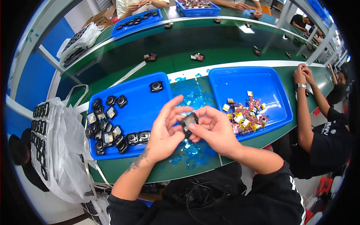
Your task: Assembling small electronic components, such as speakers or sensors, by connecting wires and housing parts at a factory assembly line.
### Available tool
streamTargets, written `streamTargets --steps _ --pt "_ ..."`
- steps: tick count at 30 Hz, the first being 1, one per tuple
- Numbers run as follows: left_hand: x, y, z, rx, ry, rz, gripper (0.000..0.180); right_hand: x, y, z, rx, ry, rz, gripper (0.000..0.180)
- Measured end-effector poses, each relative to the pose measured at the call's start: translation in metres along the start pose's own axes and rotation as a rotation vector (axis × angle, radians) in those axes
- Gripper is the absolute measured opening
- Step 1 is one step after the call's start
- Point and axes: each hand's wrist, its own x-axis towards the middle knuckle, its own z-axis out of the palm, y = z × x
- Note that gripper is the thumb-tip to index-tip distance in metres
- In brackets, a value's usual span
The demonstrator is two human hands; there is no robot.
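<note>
In front of me, above a scatter of blue film pieces, my right hand pinches a small black housing between thumb and fingers. The housing shows a greyish inside face, partly covered by the thumb. Beside it, my left hand is spread, with the fingers apart and the thumb close to the housing's edge. On the left, a blue tray carries several similar black housings, some with round dial-like faces. To the right, another blue tray contains a heap of small red circuit boards with yellow-and-white parts.
Beyond the trays runs a green conveyor belt carrying small assemblies. Plastic-wrapped stacks of black parts stand at the left. A co-worker's arms rest at the right edge; other people sit across, near more blue trays.
</note>
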Motion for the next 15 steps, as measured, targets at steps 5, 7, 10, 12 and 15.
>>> streamTargets --steps 5,7,10,12,15 --pt "0.005 0.003 0.001 -0.161 -0.088 -0.222 0.052 -0.002 0.001 -0.011 -0.05 0.067 0.007 0.034" --pt "0.006 -0.007 0.004 -0.262 -0.065 -0.204 0.043 -0.003 -0.011 -0.024 -0.196 0.0 -0.061 0.03" --pt "0.005 0.001 0.004 -0.379 0.117 -0.357 0.028 0.014 -0.044 -0.089 -1.227 0.378 -0.614 0.004" --pt "0.007 0.004 0.001 -0.429 0.103 -0.363 0.026 0.009 -0.073 -0.133 -1.445 0.299 -0.356 0.011" --pt "0.009 0.005 0.001 -0.448 0.076 -0.369 0.028 0.0 -0.074 -0.168 -1.621 0.074 -0.311 0.013"
